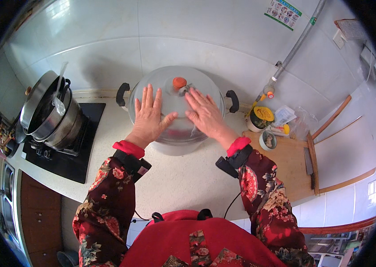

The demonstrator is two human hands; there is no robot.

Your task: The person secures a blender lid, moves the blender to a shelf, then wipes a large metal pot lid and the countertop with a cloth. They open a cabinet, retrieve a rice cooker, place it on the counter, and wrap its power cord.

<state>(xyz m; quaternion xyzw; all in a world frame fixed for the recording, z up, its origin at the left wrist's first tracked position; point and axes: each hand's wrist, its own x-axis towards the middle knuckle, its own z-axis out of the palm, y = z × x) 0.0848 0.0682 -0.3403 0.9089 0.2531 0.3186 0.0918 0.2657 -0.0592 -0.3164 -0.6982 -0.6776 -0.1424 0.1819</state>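
Note:
A large pot stands against the wall with its domed lid (164,73) on; an orange-red knob (179,83) sits at the top. Two black side handles, the left (122,94) and the right (232,101), stick out at its sides. My left hand (150,115) is spread palm down over the left part of the lid, its thumb pointing toward the middle. Over the right part lies my right hand (205,113), palm down, fingertips beside a small grey crumpled wad (184,90) near the knob. Whether either palm presses on the lid is hard to tell. Neither hand grips anything.
Stacked metal pots (56,116) stand on a black gas hob (86,140) at left. To the right are a cut pumpkin (262,116), a small bowl (268,140), plastic bags (299,125) and a wooden board (284,167). A gas pipe (296,50) runs down the wall.

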